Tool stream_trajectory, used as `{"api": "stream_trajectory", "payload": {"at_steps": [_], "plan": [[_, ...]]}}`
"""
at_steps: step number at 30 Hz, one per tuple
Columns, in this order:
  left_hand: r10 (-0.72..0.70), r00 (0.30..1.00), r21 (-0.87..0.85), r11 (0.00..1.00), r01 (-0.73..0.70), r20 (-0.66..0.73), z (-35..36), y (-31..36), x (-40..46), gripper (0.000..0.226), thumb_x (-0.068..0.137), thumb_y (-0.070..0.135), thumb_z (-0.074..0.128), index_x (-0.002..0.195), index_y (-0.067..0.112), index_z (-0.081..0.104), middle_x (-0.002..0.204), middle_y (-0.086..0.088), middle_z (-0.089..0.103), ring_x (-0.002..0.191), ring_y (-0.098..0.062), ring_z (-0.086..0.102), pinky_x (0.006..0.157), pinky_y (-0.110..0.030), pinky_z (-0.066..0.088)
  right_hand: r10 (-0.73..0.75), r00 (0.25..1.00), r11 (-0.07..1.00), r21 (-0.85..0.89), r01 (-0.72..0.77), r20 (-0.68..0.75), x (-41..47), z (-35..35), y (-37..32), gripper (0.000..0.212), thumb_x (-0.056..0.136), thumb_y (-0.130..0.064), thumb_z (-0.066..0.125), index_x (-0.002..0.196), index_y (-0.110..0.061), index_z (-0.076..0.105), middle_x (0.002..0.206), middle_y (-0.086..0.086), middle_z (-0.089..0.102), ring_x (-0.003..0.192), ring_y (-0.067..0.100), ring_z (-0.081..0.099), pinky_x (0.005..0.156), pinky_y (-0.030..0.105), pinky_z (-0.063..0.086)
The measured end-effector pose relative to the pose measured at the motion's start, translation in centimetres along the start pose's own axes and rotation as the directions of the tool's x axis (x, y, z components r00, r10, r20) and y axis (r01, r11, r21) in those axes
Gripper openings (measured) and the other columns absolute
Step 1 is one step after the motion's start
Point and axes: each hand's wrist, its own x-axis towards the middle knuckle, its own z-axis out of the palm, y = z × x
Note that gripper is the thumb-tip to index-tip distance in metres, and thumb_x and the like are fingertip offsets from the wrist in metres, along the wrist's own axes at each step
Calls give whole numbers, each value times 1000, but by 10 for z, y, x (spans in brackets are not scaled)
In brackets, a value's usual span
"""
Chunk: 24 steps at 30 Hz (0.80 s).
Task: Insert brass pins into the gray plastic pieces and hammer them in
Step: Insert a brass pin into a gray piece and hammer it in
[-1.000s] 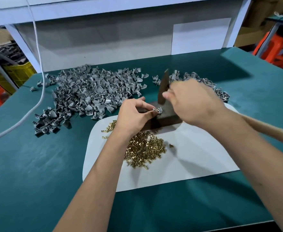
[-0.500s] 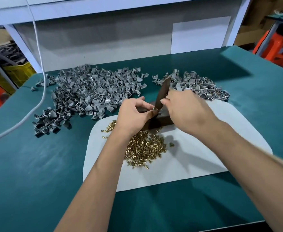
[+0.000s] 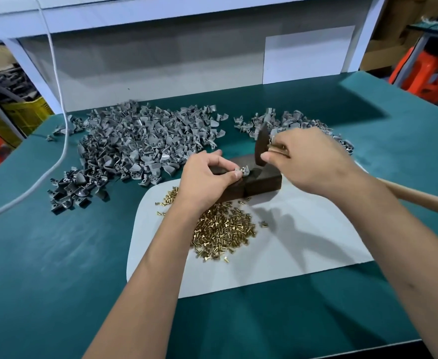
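Pins (image 3: 223, 229) lie on mat (image 3: 290, 255), block (image 3: 261, 181) behind, pieces (image 3: 140, 143) farther back.

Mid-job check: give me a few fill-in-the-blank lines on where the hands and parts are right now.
1. The left hand pinches a small gray plastic piece on the dark ____ block.
2. The right hand grips a wooden-handled ____.
3. The loose brass pins lie heaped on the ____ mat.
4. The larger pile of gray plastic pieces lies to the ____ of the block.

Missing words: metal; hammer; white; left
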Motion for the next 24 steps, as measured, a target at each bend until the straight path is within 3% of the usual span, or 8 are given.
{"api": "stream_trajectory", "payload": {"at_steps": [5, 8, 10, 16, 18, 21, 24], "plan": [[-15, 1000, -23, 1000, 15, -18, 1, 0, 0, 15, 83, 13, 82, 79, 27, 81, 142, -7, 62, 130, -8, 55, 118, -38, 36, 160, 987, 969, 191, -157, -2, -3, -5, 43, 34, 83, -46, 79, 66, -26, 58, 69, -6, 61, 69, 21, 56, 57, 27, 38], [-27, 1000, -41, 999, 26, -16, 3, 0, 0, 13, 85, 14, 81, 79, 26, 82, 143, -4, 61, 132, -12, 54, 118, -44, 36, 218, 975, 960, 172, -223, 48, -9, 0, 59, 27, 76, -39, 86, 69, -25, 63, 70, -7, 63, 67, 11, 57, 56, 25, 37], [-30, 999, -49, 998, 29, -14, 4, 0, 0, 13, 85, 15, 81, 79, 27, 82, 143, -3, 60, 132, -12, 53, 118, -46, 37, 229, 968, 962, 126, -241, 102, -13, 6, 61, 26, 73, -36, 88, 67, -26, 65, 71, -5, 66, 69, 16, 60, 61, 29, 45], [-22, 1000, -31, 999, 22, -9, 6, -1, 0, 13, 86, 18, 80, 78, 28, 82, 144, 0, 60, 139, -11, 47, 121, -48, 30, 186, 967, 976, 77, -202, 173, -20, 18, 51, 14, 69, -32, 82, 61, -30, 71, 72, -3, 71, 74, 23, 67, 70, 36, 57], [-19, 1000, -21, 1000, 18, -13, 6, -2, 0, 13, 87, 19, 80, 79, 29, 82, 144, 2, 60, 142, -12, 43, 122, -49, 27, 171, 969, 981, 56, -184, 177, -17, 17, 51, 11, 74, -29, 80, 71, -33, 70, 79, -8, 71, 82, 22, 67, 76, 34, 56], [-12, 1000, -14, 1000, 11, -17, 6, -1, 1, 13, 86, 19, 80, 78, 29, 82, 144, 3, 60, 141, -10, 42, 123, -49, 25, 104, 993, 983, 149, -111, 52, -8, 14, 46, 19, 82, -24, 76, 98, -31, 71, 81, -14, 67, 83, 17, 63, 79, 31, 52], [1, 1000, -39, 999, -2, -22, 7, 1, -1, 14, 86, 15, 80, 78, 27, 82, 143, 0, 61, 134, -3, 45, 123, -46, 25, -114, 993, 950, 291, 113, -16, 0, 17, 25, 29, 83, -30, 79, 111, -34, 70, 86, -15, 67, 85, 11, 62, 82, 32, 52]]}}
